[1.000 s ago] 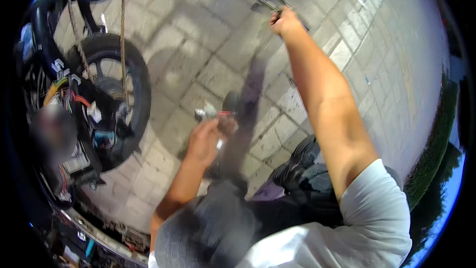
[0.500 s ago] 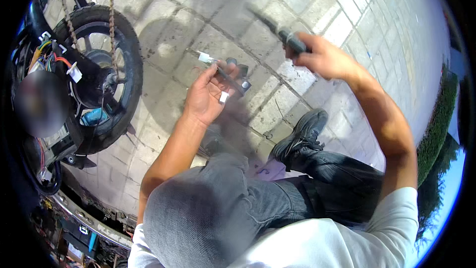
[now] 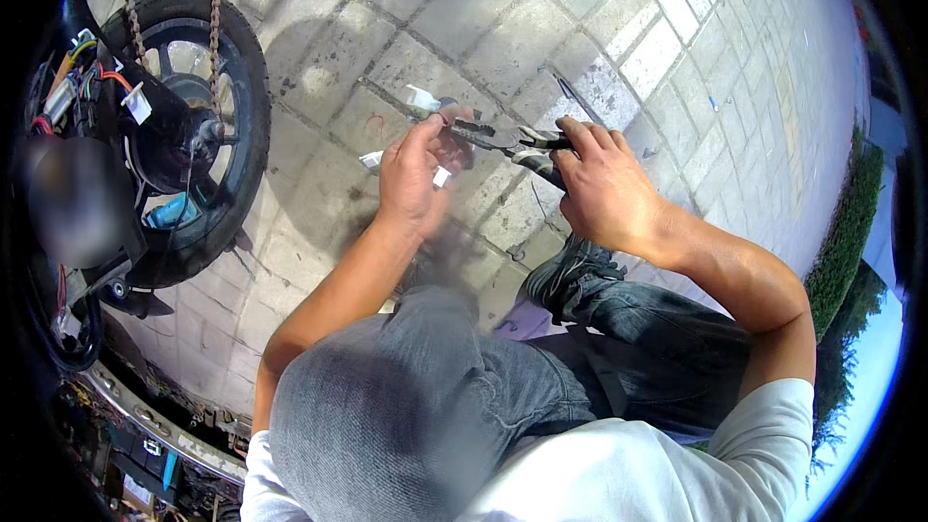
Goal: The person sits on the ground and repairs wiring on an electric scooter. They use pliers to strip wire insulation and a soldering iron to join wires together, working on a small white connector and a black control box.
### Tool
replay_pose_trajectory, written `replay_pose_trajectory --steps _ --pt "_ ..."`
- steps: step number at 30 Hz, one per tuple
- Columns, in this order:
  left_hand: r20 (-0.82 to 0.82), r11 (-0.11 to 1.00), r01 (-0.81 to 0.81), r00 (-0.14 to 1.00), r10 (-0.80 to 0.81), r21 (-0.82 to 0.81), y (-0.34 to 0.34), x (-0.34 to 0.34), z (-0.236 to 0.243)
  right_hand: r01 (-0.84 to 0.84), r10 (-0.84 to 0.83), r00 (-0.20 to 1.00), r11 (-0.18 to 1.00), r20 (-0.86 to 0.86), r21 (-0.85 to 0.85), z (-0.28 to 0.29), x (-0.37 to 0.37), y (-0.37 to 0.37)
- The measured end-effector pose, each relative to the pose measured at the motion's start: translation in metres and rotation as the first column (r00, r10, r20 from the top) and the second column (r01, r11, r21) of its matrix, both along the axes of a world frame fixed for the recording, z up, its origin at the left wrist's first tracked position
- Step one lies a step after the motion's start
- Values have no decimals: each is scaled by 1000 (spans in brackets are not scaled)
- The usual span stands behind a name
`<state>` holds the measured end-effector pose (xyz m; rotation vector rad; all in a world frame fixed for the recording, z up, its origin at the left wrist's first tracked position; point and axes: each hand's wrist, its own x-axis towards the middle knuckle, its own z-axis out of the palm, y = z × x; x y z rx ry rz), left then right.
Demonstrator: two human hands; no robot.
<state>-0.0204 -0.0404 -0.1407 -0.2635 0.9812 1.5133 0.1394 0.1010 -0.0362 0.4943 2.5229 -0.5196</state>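
Left hand: the left hand (image 3: 411, 179) has its fingers bent in, holding a small white block (image 3: 442, 177) by the palm.
Right hand: the right hand (image 3: 611, 191) is wrapped around the handles of the pliers (image 3: 499, 141).
Pliers: they are between the two hands, above the ground, and their nose points at the left fingertips. I can't tell if they touch.
White plug: a white plug (image 3: 422, 99) is just past the left fingertips. Another white piece (image 3: 370, 160) is just left of that hand.
Wheel: a black wheel (image 3: 253, 106) is on the left, with a rusty chain (image 3: 215, 29) in front.
Wires: orange wires (image 3: 116, 78) lead to a white connector (image 3: 137, 104) near the wheel.
Ground: gray paving stones (image 3: 319, 87).
Shoe: a dark shoe (image 3: 568, 275) is below the right hand.
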Motion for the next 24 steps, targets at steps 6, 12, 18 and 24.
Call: replay_pose_trajectory --steps 6,12,18,24 --pt "-82 1000 -19 996 19 0 0 2 5 -50 53 998 996 -35 70 -2 -1 -1" --pt "-135 1000 -20 991 18 -13 0 4 1 15 -16 1000 999 -23 -45 -2 -1 -3" --pt "-216 999 49 975 -53 -25 -2 2 0 180 -185 982 864 37 -469 -10 8 14" --pt "-298 990 61 949 -98 -130 -3 1 6 -18 10 984 999 -180 -40 -10 7 5"
